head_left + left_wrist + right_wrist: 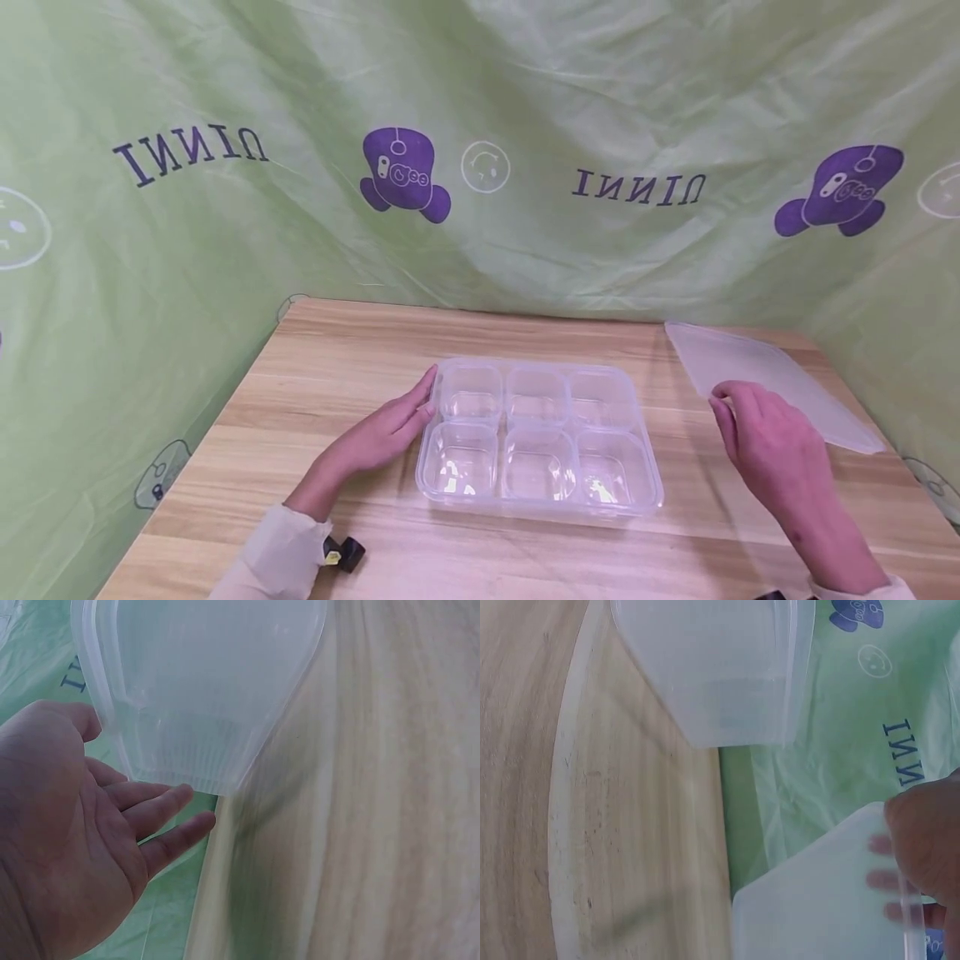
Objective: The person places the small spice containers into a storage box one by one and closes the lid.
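Observation:
A clear plastic storage box (536,507) sits on the table, with several square compartments that look empty. My left hand (386,433) is at its left side, fingertips against the wall; the left wrist view shows those fingers loosely extended by the end of the box (202,697). Off to the right, my right hand (776,450) pinches a flat translucent lid (765,367) by its edge. In the right wrist view, the fingers show through the lid (817,892), with the thumb side on the near face. The lid is apart from the box.
The wood-grain table (337,350) backs onto a green printed curtain (525,258), which also hangs along the left and right sides. A small black device (345,554) is at the left cuff.

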Tool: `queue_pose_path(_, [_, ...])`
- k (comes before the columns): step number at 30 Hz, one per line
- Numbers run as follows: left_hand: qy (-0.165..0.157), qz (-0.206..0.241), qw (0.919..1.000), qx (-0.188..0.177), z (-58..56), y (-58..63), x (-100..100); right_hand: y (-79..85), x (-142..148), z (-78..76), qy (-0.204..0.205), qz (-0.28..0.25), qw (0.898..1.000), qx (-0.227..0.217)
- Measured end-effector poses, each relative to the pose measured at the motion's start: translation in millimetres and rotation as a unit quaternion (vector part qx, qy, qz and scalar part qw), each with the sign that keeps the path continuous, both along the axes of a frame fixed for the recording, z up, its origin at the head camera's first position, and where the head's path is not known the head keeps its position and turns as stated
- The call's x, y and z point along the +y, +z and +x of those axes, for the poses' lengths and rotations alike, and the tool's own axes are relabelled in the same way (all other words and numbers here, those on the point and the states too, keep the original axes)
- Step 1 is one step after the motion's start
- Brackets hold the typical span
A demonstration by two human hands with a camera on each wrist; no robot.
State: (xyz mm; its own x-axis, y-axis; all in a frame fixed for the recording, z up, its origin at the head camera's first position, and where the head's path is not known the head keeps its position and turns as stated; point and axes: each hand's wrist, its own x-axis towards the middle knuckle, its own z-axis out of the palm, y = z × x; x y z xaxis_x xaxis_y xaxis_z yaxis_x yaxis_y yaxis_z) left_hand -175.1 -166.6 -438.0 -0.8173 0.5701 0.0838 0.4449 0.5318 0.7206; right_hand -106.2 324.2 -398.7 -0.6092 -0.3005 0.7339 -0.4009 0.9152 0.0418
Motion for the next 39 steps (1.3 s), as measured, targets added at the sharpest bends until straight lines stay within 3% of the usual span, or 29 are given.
queue_pose_path(4, [0.001,0.004,1.0,0.009,0.6,-2.1,1.0,5.0,2.7,-4.3,-0.006,-0.006,0.999,0.034])
queue_pose_path(10, [0.0,0.001,0.9999,0.012,1.0,-1.1,2.2,18.7,7.2,-11.6,-0.024,-0.013,0.999,0.047])
queue_pose_path(18, [-0.005,-0.007,0.9998,0.016,0.3,1.2,2.6,29.6,14.0,-21.3,0.003,-0.023,0.998,0.05])
queue_pose_path(25, [0.0,-0.019,0.9996,0.021,-0.3,1.6,2.1,36.3,13.3,-26.1,0.028,-0.09,0.992,0.082])
queue_pose_path(33, [0.007,-0.019,0.9994,0.027,-2.7,0.5,0.8,55.5,18.4,-10.7,-0.048,-0.16,0.985,0.051])
queue_pose_path(39, [0.0,-0.011,0.9996,0.028,-5.2,-0.4,0.9,77.3,17.8,-4.5,-0.098,-0.262,0.958,0.065])
